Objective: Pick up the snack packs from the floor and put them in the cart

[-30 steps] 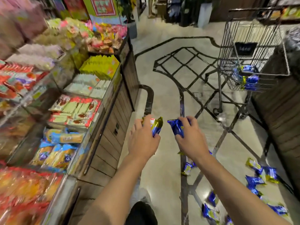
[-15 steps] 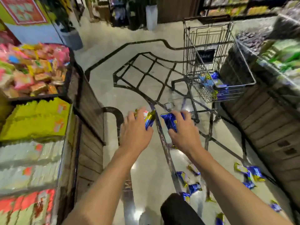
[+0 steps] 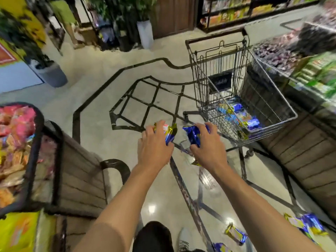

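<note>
Head view, forward and downward.

Two hands [image 3: 155, 148]; one cart [image 3: 241, 99]; two held snack packs [image 3: 171, 133]; two potted plants [image 3: 49, 73].

Cart [image 3: 241, 84] ahead right, against shelf [image 3: 298, 142] on its right. Packs in cart [image 3: 240, 113] on its floor. Left hand [image 3: 154, 148] and right hand [image 3: 207, 148] side by side, near cart's front corner, each with pack: left pack [image 3: 170, 132], right pack [image 3: 190, 135]. Loose packs [image 3: 307, 224] on floor [image 3: 101, 88] lower right. Snack bin [image 3: 34, 142] left. Planter [image 3: 51, 75] far left, behind.
</note>
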Available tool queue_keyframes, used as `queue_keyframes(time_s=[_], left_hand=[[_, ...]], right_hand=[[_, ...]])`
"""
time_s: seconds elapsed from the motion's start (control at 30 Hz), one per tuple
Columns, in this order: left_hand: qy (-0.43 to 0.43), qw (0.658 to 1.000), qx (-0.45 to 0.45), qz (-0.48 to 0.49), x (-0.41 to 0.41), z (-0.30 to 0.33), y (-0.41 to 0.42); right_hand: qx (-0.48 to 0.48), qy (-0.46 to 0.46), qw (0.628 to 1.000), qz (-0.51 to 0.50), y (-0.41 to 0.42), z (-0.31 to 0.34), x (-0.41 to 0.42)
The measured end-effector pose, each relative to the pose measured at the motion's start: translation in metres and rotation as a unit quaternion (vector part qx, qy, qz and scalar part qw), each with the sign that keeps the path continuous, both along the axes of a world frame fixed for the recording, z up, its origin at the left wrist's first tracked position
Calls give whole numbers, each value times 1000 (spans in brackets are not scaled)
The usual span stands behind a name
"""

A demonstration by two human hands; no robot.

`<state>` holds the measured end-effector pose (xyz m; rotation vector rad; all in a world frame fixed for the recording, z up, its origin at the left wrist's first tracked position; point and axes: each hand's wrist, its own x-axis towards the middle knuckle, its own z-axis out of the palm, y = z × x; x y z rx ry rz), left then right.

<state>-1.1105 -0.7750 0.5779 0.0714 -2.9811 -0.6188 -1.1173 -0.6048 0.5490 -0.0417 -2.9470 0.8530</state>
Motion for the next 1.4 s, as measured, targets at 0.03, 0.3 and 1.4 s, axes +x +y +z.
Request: queue_keyframes(time_s=[0.03, 0.3, 1.4], left_hand=[[2, 1000, 2, -8, -22, 2, 3], [-15, 995, -4, -103, -219, -18, 42], [-133, 902, -37, -409, -657, -121, 406]], right_hand=[[-1, 2, 1000, -6, 3, 1, -19], [-4, -4, 995, -103, 35, -13, -177], [-85, -113, 880, -453, 330, -113, -507]])
